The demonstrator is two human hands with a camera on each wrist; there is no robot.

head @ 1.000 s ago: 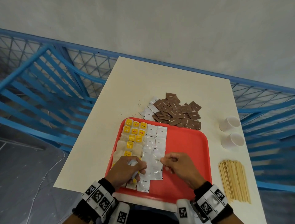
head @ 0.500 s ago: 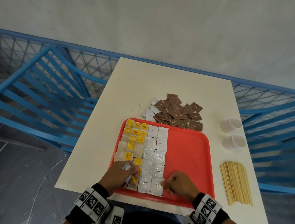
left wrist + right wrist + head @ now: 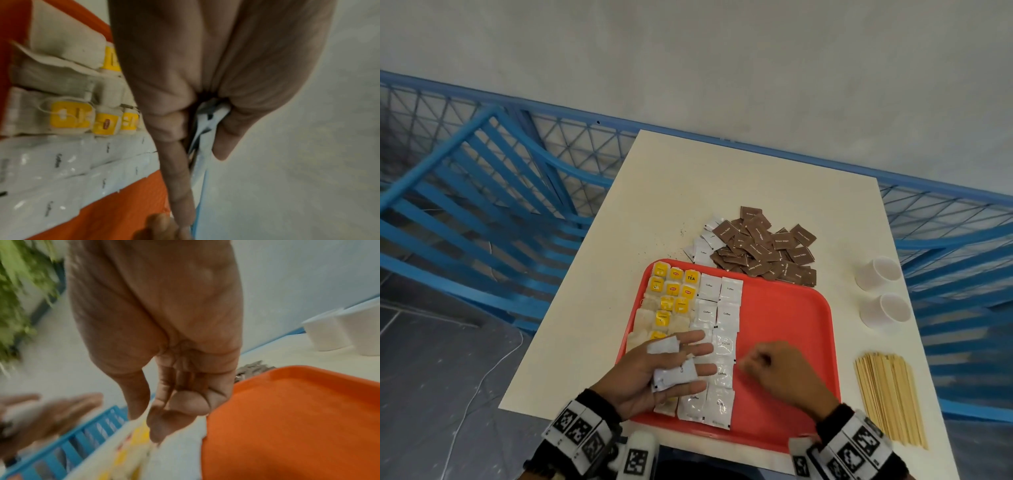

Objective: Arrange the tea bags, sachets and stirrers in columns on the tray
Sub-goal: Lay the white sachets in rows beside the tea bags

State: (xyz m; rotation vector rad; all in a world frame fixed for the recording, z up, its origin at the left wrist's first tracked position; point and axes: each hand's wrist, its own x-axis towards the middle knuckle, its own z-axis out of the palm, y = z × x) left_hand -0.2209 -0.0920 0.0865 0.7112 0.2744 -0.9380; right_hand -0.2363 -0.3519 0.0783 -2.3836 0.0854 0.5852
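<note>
The red tray [image 3: 784, 342] is sitting at the near end of the cream table [image 3: 688, 192], and the work looks to be roughly half done. Along the tray's left edge the tea bags [image 3: 671, 298] with yellow tags are lying in a loose column, and just to their right the white coffee sachets [image 3: 717, 335] are running in two neat columns from the tray's far rim to its near rim. The right half of the tray is lying bare. Beyond the tray's far rim, on the table, a heap of brown sugar sachets [image 3: 763, 246] is waiting, with a few white sachets [image 3: 705, 240] tucked at its left side. The wooden stirrers [image 3: 887, 394] are lying bundled on the table to the right of the tray, not yet moved. Two white cups [image 3: 880, 291] are lying on their sides further along the tray's right side.

The left hand [image 3: 654, 373] is hovering palm up over the tray's near left corner, fingers extended, thumb pinning a few spare coffee sachets [image 3: 674, 371] against them. The right hand [image 3: 780, 377] is hanging over the tray's bare middle, just right of the white columns, fingers curled in on themselves and gripping nothing visible. The spare sachets are lying a short reach left of it.
</note>
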